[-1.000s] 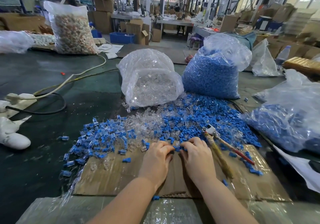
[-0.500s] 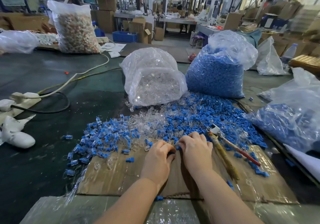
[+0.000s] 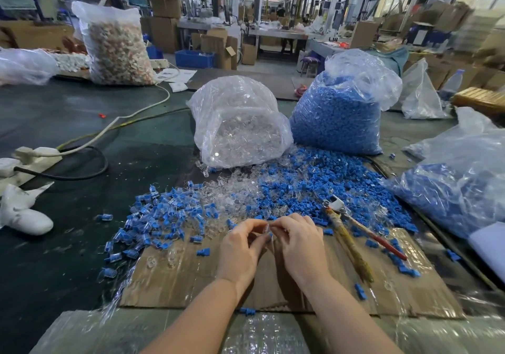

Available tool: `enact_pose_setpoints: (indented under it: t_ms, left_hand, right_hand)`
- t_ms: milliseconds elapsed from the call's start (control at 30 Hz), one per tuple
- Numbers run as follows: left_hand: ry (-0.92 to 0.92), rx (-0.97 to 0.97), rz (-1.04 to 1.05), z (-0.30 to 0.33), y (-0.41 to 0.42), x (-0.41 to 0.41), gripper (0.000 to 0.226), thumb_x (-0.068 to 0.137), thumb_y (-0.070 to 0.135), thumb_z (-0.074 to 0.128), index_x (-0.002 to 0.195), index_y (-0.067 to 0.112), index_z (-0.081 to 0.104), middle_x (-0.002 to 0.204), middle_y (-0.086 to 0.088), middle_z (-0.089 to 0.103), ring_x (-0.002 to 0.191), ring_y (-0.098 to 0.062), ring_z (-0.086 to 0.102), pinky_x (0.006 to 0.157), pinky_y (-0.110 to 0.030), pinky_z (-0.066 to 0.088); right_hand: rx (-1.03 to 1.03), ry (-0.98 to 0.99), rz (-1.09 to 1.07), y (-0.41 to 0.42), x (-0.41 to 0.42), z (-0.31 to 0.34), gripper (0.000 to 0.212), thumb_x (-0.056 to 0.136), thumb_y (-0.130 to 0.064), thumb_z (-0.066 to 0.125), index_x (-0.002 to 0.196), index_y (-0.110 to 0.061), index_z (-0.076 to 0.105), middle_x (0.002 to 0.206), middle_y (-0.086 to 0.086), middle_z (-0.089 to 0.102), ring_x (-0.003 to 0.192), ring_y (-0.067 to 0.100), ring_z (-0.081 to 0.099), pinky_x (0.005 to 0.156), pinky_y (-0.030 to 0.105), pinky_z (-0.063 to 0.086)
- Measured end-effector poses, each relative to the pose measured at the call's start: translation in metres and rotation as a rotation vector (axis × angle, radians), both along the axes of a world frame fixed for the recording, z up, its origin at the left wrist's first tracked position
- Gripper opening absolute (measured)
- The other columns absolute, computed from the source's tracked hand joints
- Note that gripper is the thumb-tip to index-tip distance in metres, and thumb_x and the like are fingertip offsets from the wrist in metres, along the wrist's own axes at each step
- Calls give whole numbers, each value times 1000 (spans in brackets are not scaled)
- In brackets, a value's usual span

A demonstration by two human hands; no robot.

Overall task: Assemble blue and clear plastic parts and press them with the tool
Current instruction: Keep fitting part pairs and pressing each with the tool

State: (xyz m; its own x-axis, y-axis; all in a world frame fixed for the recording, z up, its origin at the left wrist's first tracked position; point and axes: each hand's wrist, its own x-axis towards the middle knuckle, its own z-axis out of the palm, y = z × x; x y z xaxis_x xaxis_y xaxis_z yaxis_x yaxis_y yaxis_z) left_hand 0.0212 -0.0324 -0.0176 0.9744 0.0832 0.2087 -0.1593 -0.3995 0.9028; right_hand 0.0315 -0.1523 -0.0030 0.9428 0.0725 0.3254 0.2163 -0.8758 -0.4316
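I see a small blue part (image 3: 270,234) pinched right where my two sets of fingertips meet, held a little above the cardboard sheet (image 3: 191,280) near the front edge of the surface. A clear part seems to be in there with it, but it is too small and too hidden by the fingers for me to be sure. My left hand (image 3: 240,252) is curled, thumb and forefinger closed on the piece from the left; my right hand (image 3: 300,244) is curled the same way and grasps it from the right. The two hands meet roughly along a left-to-right line, so I judge the parts are being pushed together along that line.

What matters for pressing is the tool (image 3: 352,239), pliers with wrapped handles. It lies on the cardboard just beside my right hand, on its outer side, well apart from my left. Its long axis runs away from me, jaws at the far end among the loose blue pieces (image 3: 314,184), handles pointing back toward the surface's front right. My right hand is plainly the nearer one to take it.
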Motion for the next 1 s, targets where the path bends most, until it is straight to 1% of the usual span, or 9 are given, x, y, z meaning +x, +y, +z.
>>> enact_pose_setpoints:
  t_ms: [100, 200, 367, 500, 733, 800, 867, 933, 1000]
  left_hand:
    - [14, -36, -2, 0, 0, 0, 15, 86, 14, 64, 97, 25, 62, 86, 15, 64, 81, 9, 59, 72, -4, 45]
    - [26, -73, 10, -2, 0, 1, 14, 84, 14, 66, 93, 22, 60, 86, 12, 66, 81, 8, 60, 77, -10, 49]
    - [35, -63, 62, -4, -1, 2, 16, 80, 13, 69, 88, 22, 58, 83, 10, 65, 79, 4, 62, 74, -12, 51]
    - [33, -15, 79, -2, -2, 0, 27, 78, 8, 71, 80, 30, 55, 80, 10, 64, 75, 2, 61, 66, -6, 47]
    - [-8, 112, 71, -2, -3, -1, 30, 78, 3, 70, 76, 29, 55, 81, 10, 61, 76, 3, 58, 67, -2, 43]
    - [-20, 134, 61, -2, -3, -1, 26, 78, 2, 69, 78, 26, 57, 81, 10, 60, 76, 3, 57, 68, -2, 44]
    - [-32, 145, 48, -2, -4, -1, 24, 78, 2, 69, 80, 24, 60, 82, 10, 61, 77, 3, 58, 71, -5, 46]
    - [-47, 163, 33, -2, -4, -1, 20, 78, 2, 70, 82, 21, 63, 84, 10, 61, 78, 2, 58, 74, -7, 47]
    - [-72, 199, 24, -2, -4, -1, 14, 79, 5, 70, 85, 18, 66, 85, 11, 58, 76, 3, 56, 73, -3, 45]
  right_hand:
    - [17, 12, 18, 0, 1, 1, 17, 94, -28, 52, 102, -27, 67, 98, -11, 62, 99, 14, 48, 86, 33, 33]
    - [18, 9, 13, 1, 1, 0, 19, 94, -27, 52, 107, -29, 66, 100, -11, 62, 102, 14, 49, 86, 32, 31]
    - [-148, 34, -3, 3, -1, -7, 26, 97, -31, 42, 117, -35, 58, 111, -13, 56, 108, 13, 43, 91, 32, 27]
    - [-278, 41, 11, 4, -2, -11, 26, 97, -30, 39, 113, -36, 59, 114, -12, 52, 108, 15, 40, 90, 35, 25]
    - [-196, -59, -33, -4, -7, -12, 19, 96, -31, 42, 101, -32, 61, 103, -13, 56, 102, 12, 47, 86, 32, 24]
    - [-181, -79, -36, -5, -11, -12, 15, 95, -27, 48, 97, -30, 63, 100, -11, 57, 99, 14, 50, 86, 33, 28]
    - [-162, -118, -45, -5, -15, -11, 8, 84, -15, 65, 83, -23, 64, 88, -6, 60, 87, 19, 57, 78, 36, 38]
    - [-133, -181, -57, -4, -17, -12, 20, 71, -7, 78, 73, -20, 63, 78, -5, 61, 75, 20, 60, 68, 36, 44]
    - [-108, -233, -53, -5, -18, -12, 24, 65, -6, 81, 73, -20, 63, 76, -5, 62, 73, 20, 60, 65, 35, 45]
